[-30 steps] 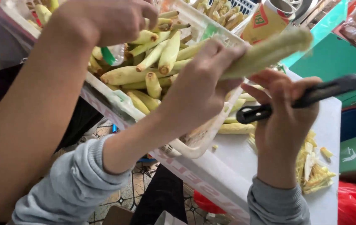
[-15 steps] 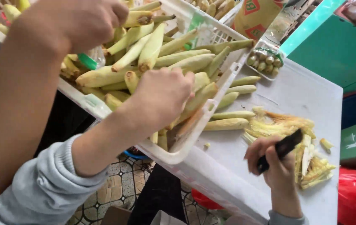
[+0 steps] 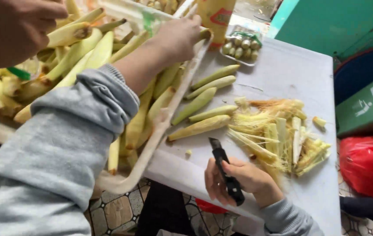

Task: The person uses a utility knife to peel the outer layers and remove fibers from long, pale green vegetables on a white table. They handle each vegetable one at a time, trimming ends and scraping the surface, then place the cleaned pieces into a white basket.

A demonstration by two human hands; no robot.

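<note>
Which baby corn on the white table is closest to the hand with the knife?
The lowest baby corn of the row, pale yellow-green, lying just above the knife tip in the right hand. The others lie farther up the table.

This looks like a market stall. A white crate (image 3: pixel 151 144) heaped with baby corn (image 3: pixel 86 52) stands on the left of a white counter (image 3: pixel 282 74), with husk trimmings (image 3: pixel 278 135) to its right. A packed tray of corn (image 3: pixel 241 46) sits at the far edge.
</note>
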